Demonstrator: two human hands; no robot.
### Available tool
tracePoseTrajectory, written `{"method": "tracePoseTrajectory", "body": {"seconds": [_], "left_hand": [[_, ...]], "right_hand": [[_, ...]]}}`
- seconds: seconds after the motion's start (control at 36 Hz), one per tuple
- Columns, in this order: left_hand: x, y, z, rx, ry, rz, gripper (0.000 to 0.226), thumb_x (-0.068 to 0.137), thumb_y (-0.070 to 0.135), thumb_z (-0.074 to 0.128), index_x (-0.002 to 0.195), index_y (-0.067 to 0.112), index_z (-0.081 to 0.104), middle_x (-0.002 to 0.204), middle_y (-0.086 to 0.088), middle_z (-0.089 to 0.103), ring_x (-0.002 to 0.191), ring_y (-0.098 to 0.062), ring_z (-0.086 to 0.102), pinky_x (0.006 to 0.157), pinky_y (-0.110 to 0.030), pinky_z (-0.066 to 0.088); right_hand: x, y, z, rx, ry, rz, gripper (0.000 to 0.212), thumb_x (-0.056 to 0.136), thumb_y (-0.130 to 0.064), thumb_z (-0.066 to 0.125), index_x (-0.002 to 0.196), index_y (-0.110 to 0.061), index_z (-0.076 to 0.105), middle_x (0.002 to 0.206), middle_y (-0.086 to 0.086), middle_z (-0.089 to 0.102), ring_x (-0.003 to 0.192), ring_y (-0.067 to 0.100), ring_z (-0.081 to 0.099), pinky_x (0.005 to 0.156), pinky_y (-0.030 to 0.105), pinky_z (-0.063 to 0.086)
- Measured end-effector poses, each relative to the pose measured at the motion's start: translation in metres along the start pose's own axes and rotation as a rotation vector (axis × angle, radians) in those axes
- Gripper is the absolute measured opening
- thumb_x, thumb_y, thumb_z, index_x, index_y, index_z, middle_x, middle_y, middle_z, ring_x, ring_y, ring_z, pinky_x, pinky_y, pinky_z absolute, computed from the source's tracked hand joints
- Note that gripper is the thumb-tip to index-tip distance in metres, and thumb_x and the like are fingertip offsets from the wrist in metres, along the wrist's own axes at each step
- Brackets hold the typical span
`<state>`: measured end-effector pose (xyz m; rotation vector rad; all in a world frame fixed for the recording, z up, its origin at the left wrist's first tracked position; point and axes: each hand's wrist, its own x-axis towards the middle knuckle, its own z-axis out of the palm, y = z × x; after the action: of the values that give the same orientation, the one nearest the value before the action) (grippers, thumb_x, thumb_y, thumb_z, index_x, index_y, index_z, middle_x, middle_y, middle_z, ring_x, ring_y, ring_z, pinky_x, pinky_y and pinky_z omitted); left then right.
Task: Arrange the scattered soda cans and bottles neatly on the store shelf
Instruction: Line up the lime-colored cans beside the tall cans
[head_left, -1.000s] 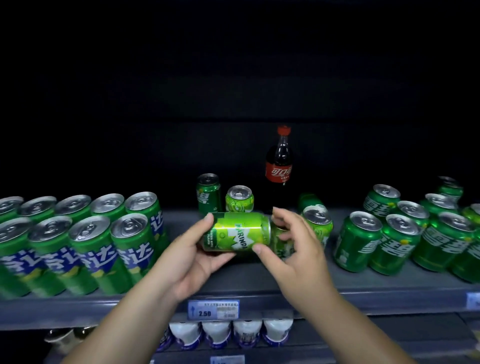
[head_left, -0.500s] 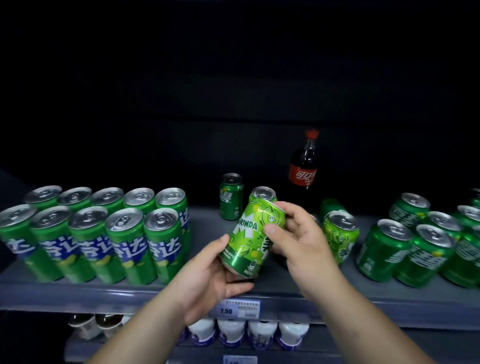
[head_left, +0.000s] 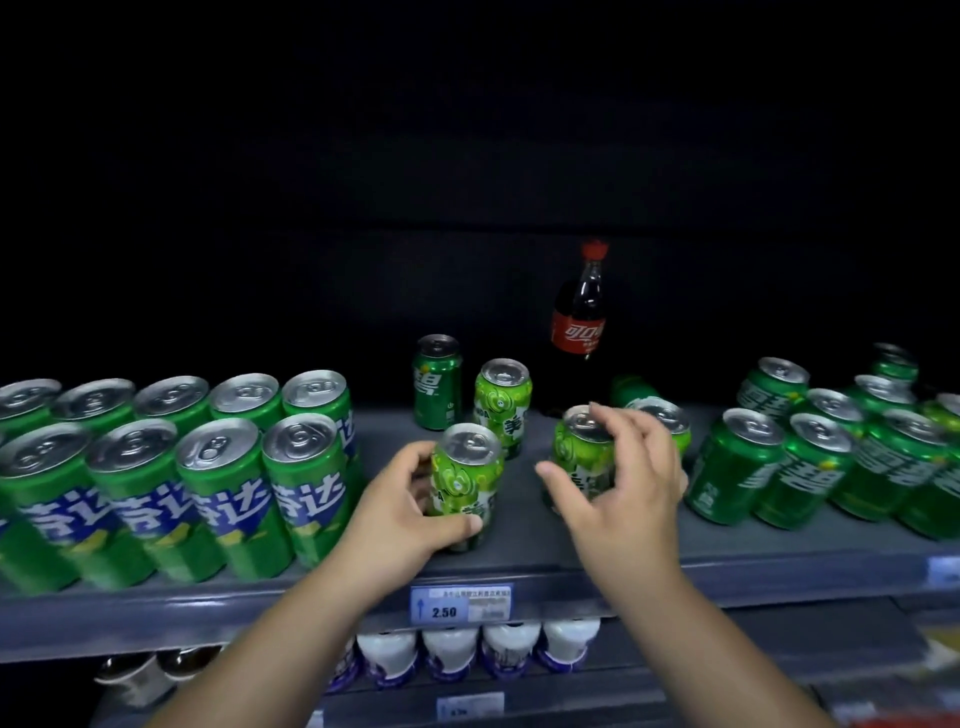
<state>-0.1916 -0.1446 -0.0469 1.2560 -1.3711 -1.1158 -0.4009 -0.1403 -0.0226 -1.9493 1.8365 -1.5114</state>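
Note:
My left hand (head_left: 410, 509) grips a light green can (head_left: 467, 467) that stands upright near the front of the grey shelf (head_left: 571, 551). My right hand (head_left: 623, 499) is cupped over a second light green can (head_left: 576, 452) just to the right, fingers arched above its lid and thumb slightly off its side. A third light green can (head_left: 501, 400) and a dark green can (head_left: 437, 379) stand behind them. Behind my right hand is a fourth light green can (head_left: 670, 421). A cola bottle (head_left: 579, 317) with a red cap stands at the back.
Two rows of tall green cans (head_left: 228, 467) fill the shelf's left side. Dark green cans (head_left: 810, 457) crowd the right side. A green can (head_left: 631, 387) lies on its side near the bottle. A price tag (head_left: 460, 603) sits on the shelf edge, white bottles (head_left: 478, 649) below.
The light green can went from sideways between both hands to upright on the shelf in my left hand. My right hand let go of it and moved right over the neighbouring can.

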Motion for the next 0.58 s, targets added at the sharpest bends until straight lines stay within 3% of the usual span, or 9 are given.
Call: {"method": "tracePoseTrajectory", "body": {"seconds": [0.08,0.22,0.33,0.44,0.53,0.58], "left_hand": [[0.003,-0.003,0.001,-0.037,0.002,-0.012,0.064,0.065,-0.006,0.085,0.116,0.021,0.056,0.106,0.009,0.072,0.103,-0.016,0.068,0.087,-0.028,0.054],[0.006,-0.009,0.0,-0.006,-0.051,0.011,0.073,0.067,0.003,0.083,0.127,0.032,0.052,0.12,0.011,0.067,0.113,-0.008,0.063,0.095,-0.026,0.048],[0.0,-0.006,0.002,0.078,-0.097,0.057,0.082,0.069,0.001,0.084,0.124,0.047,0.044,0.115,0.027,0.064,0.11,0.007,0.06,0.086,-0.011,0.047],[0.0,-0.006,0.001,0.219,-0.083,0.098,0.082,0.069,0.018,0.087,0.119,0.061,0.038,0.116,0.032,0.06,0.111,0.008,0.058,0.095,-0.023,0.047],[0.0,-0.008,0.001,0.246,-0.077,0.087,0.08,0.07,0.025,0.086,0.127,0.051,0.037,0.118,0.025,0.062,0.111,0.006,0.058,0.099,-0.031,0.048],[-0.001,-0.008,0.0,0.264,-0.076,0.091,0.078,0.071,0.026,0.086,0.129,0.044,0.038,0.117,0.022,0.062,0.109,0.006,0.059,0.098,-0.031,0.049]], "right_hand": [[-0.005,0.015,0.008,-0.174,-0.045,0.082,0.078,0.071,-0.053,0.082,0.137,-0.025,0.053,0.136,0.003,0.042,0.126,0.024,0.035,0.104,0.052,0.029],[-0.013,0.024,0.023,-0.249,-0.002,0.063,0.075,0.073,-0.042,0.085,0.137,-0.03,0.047,0.136,0.008,0.045,0.123,0.031,0.04,0.098,0.052,0.032],[-0.015,0.022,0.024,-0.179,0.023,0.035,0.067,0.077,-0.027,0.082,0.133,-0.032,0.045,0.133,0.004,0.048,0.124,0.028,0.045,0.101,0.051,0.032],[-0.021,0.02,0.017,-0.075,-0.024,0.062,0.06,0.078,-0.038,0.081,0.13,-0.034,0.052,0.123,-0.011,0.041,0.114,0.012,0.043,0.105,0.042,0.034],[-0.028,0.015,0.015,-0.02,-0.065,0.019,0.065,0.074,-0.041,0.084,0.13,-0.034,0.051,0.121,-0.011,0.038,0.114,0.016,0.046,0.101,0.045,0.044],[-0.03,0.013,0.012,0.038,-0.131,0.056,0.078,0.073,-0.045,0.084,0.137,-0.038,0.042,0.125,-0.015,0.036,0.117,0.012,0.046,0.102,0.04,0.046]]}}
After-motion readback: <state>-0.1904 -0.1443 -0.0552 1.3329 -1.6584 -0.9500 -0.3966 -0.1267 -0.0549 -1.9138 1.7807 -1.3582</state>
